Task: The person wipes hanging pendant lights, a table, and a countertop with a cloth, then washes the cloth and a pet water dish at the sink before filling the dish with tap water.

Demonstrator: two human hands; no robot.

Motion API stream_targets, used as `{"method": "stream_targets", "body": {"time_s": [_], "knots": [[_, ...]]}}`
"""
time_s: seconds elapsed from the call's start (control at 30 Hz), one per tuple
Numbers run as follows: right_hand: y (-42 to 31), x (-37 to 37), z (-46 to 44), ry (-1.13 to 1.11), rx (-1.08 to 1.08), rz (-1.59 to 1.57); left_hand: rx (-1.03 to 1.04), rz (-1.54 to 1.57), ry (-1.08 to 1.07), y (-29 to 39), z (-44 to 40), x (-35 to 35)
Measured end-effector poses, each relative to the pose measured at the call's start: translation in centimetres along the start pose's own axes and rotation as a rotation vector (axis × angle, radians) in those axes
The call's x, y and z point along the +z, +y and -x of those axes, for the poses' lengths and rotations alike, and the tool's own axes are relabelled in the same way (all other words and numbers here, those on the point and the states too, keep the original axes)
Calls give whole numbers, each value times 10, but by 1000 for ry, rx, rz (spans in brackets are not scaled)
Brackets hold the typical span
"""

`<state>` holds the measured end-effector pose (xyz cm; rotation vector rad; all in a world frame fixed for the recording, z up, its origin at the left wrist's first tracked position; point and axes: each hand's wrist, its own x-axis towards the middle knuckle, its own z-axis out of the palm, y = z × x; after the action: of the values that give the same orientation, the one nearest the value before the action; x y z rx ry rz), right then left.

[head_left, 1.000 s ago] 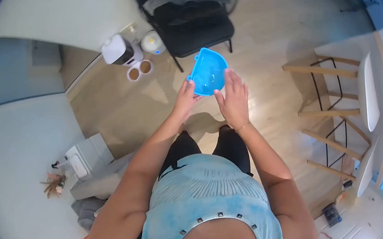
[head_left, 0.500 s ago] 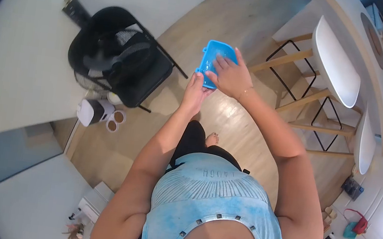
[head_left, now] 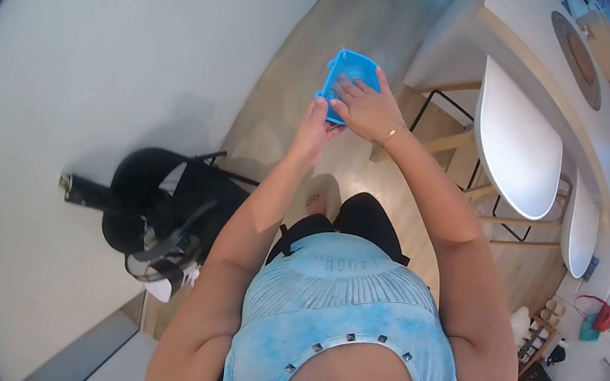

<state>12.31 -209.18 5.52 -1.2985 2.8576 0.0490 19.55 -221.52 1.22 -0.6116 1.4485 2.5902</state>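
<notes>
A shallow blue plastic tray (head_left: 353,66) with raised sides and small tabs on its left edge is held out in front of me. Specks, perhaps water drops, show on its inner face. My left hand (head_left: 314,132) grips its lower left corner, thumb on the rim and fingers underneath. Over the tray lies my right hand (head_left: 371,112), palm down with fingers spread. Its fingertips reach the inner face, and its little finger lies along the right edge. The right palm hides the tray's lower right part.
White bar stools (head_left: 515,145) with wooden legs stand right of me beside a counter (head_left: 513,17). On the left, a black chair (head_left: 139,192) with things piled on it is against the white wall (head_left: 108,49). Wooden floor (head_left: 289,73) runs ahead. A shoe rack (head_left: 536,340) is at lower right.
My view has shifted forward: the black chair now sits lower and the stools look closer. My right fingers have slid slightly left and down across the tray. The left hand keeps its grip.
</notes>
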Motion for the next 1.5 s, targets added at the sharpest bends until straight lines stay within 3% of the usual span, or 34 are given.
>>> {"method": "stream_targets", "body": {"time_s": [0.27,0.47,0.57,0.7,0.77,0.9,0.97,1.03,1.3,1.5], "knots": [[140,-9,-128,-76,-131,-167,43,-115,-48,74,-202,38],[279,-15,-225,47,-251,-86,-24,-157,-56,158,-336,85],[342,-27,-278,154,-193,-43,-59,-201,-153,197,-418,109],[405,-31,-355,178,-73,20,116,-131,-105,234,-496,163],[430,-20,-392,307,-29,4,184,-104,-114,236,-547,179],[488,-37,-454,213,100,-34,184,-86,-20,282,-639,206],[533,-30,-480,448,47,-52,140,-118,-26,299,-698,216],[580,-33,-502,435,123,-41,127,-276,-177,321,-757,226],[804,-22,-562,485,227,14,-17,-567,-412,361,-976,338],[973,-35,-603,283,221,43,-75,-674,-506,375,-1104,436]]}}
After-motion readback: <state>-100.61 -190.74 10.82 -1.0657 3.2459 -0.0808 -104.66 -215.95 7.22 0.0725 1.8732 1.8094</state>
